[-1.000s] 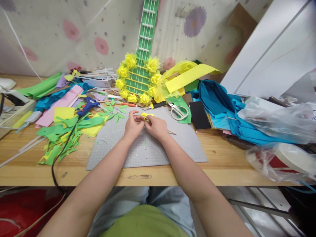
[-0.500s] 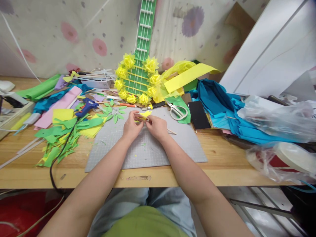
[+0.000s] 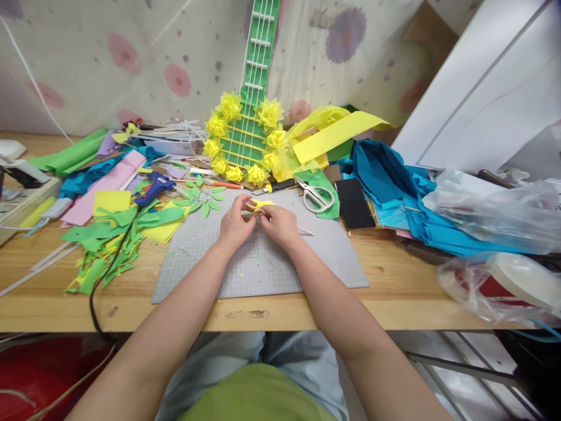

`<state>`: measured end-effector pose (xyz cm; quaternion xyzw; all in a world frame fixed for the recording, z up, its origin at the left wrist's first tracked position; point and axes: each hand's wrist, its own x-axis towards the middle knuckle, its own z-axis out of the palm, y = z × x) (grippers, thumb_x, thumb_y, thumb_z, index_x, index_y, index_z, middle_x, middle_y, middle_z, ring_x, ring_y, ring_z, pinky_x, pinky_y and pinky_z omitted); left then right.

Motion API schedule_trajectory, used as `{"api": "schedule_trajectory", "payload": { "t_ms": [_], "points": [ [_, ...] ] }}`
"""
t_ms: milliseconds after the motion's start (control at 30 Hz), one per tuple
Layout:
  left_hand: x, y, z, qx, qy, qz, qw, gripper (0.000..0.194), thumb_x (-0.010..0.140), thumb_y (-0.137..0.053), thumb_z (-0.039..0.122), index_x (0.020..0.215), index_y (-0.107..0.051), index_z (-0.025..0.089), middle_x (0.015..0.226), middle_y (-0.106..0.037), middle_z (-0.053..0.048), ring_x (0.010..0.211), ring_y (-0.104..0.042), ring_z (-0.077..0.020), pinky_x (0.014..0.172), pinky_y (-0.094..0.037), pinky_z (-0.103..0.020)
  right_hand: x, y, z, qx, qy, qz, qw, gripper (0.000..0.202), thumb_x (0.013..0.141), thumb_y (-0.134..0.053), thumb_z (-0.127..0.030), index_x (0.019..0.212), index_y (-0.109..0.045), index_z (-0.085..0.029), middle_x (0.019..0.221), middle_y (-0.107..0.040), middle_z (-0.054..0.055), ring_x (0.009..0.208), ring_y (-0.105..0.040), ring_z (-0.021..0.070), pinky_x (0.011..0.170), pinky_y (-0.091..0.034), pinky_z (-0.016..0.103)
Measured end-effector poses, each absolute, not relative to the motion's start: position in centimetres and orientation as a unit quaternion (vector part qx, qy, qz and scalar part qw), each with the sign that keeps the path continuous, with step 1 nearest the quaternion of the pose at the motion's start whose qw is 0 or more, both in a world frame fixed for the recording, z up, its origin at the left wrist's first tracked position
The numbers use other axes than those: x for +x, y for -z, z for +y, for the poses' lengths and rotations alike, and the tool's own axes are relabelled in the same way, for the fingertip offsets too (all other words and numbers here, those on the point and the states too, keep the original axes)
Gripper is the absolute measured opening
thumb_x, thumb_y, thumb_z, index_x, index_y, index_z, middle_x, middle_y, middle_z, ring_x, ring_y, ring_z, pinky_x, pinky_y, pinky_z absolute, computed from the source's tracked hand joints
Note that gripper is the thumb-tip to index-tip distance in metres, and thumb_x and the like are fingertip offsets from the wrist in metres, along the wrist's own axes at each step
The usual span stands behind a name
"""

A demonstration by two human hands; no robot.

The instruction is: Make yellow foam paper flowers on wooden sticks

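Note:
My left hand [image 3: 236, 222] and my right hand [image 3: 279, 224] meet above the grey cutting mat [image 3: 258, 275], with fingertips pinched close together. Between them is a small piece of yellow paper [image 3: 263, 203], partly covered by the fingers. A thin stick crosses in front of the paper, from the left fingers to the right ones. Past my right hand a pale stick end [image 3: 305, 231] shows; whether it belongs to the same stick I cannot tell. Green paper leaves [image 3: 205, 199] lie left of my hands, and white-handled scissors [image 3: 318, 200] to the right.
A green paper guitar [image 3: 248, 126] edged with yellow flowers leans at the back. Left are a blue glue gun [image 3: 155, 187] and green scraps [image 3: 103, 251]. A utility knife [image 3: 280, 185], black phone [image 3: 354, 203], blue paper [image 3: 385, 175] and a bagged tub [image 3: 504, 280] also stand about.
My hands stay in nearly the same place, their fingers shifting slightly around the yellow paper and thin stick. The whole view has moved a little.

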<state>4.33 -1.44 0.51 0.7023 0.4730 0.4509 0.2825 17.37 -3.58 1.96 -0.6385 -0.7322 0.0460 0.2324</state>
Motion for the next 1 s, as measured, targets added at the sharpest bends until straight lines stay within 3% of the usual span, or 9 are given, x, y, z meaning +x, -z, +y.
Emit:
{"api": "schedule_trajectory", "payload": {
  "t_ms": [1000],
  "points": [
    [4.3, -0.94, -1.59, 0.716, -0.433, 0.488, 0.249, 0.035, 0.067, -0.052, 0.009, 0.098, -0.051, 0.025, 0.099, -0.062, 0.001, 0.088, -0.058, -0.0133, 0.07, -0.051, -0.026, 17.42, -1.97, -3.56, -0.643, -0.046, -0.727, 0.237, 0.023, 0.08, -0.041, -0.028, 0.089, -0.063, -0.024, 0.081, -0.065, 0.0, 0.078, -0.057, 0.0138, 0.062, -0.032, 0.023]
  ]
}}
